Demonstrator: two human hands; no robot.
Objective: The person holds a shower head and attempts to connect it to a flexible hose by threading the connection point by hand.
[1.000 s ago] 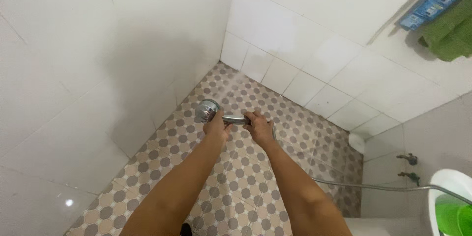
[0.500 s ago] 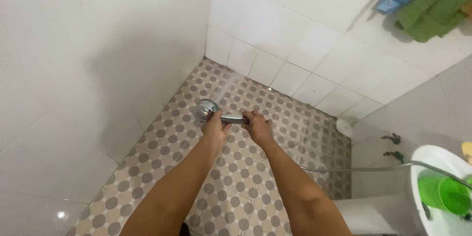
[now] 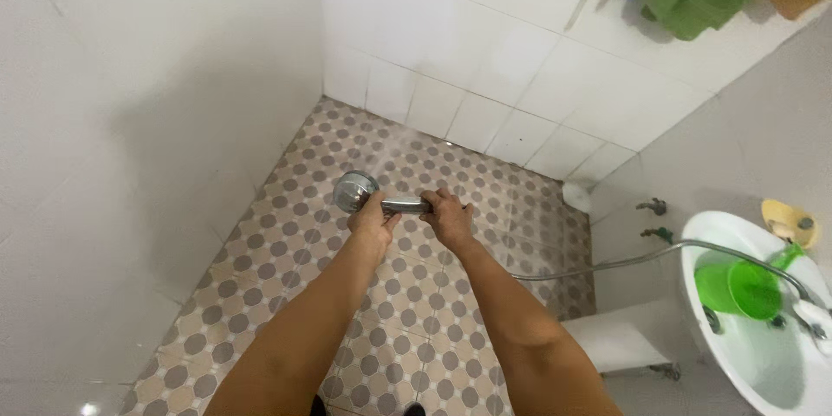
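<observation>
Both hands hold a chrome shower head out over the tiled floor.
Left hand (image 3: 373, 221) clamped just behind the shower head (image 3: 354, 191), right hand (image 3: 448, 215) clamped further back on the handle; keeping both grips firm should steady the aim, hose (image 3: 607, 262) trailing slack behind the right grip.

The shower head (image 3: 354, 191) is a round, chrome-coloured disc on a short metal handle (image 3: 406, 204). It is held roughly level, out over the patterned floor, with the disc pointing left and tipped towards the white wall. The left hand (image 3: 373, 218) grips just behind the disc, and the right hand (image 3: 449, 215) closes on the handle's far end. A thin metal hose (image 3: 607, 262) trails off to the right.
</observation>
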